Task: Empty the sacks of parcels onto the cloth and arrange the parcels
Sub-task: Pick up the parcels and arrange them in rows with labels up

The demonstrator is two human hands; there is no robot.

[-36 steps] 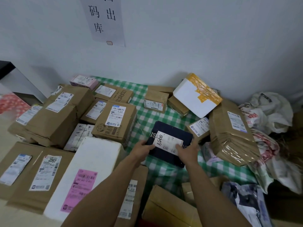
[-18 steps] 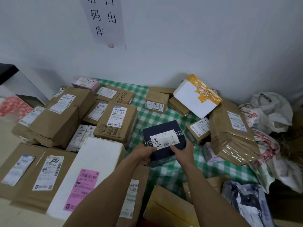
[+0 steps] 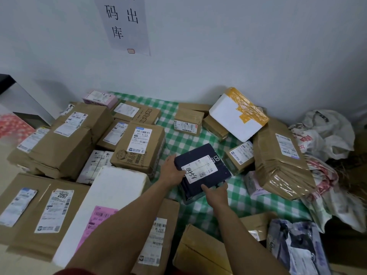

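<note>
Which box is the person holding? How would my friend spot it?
Find the green checked cloth by the white wall. Near its middle, the left hand and right hand hold a dark blue box. Unlike the brown boxes beside it, it is dark, with black handwriting on its white label.

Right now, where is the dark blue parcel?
Head view, centre: the dark blue parcel is gripped by the left hand and right hand over the checked cloth, between a large brown box (left) and a small brown box (right).
</note>
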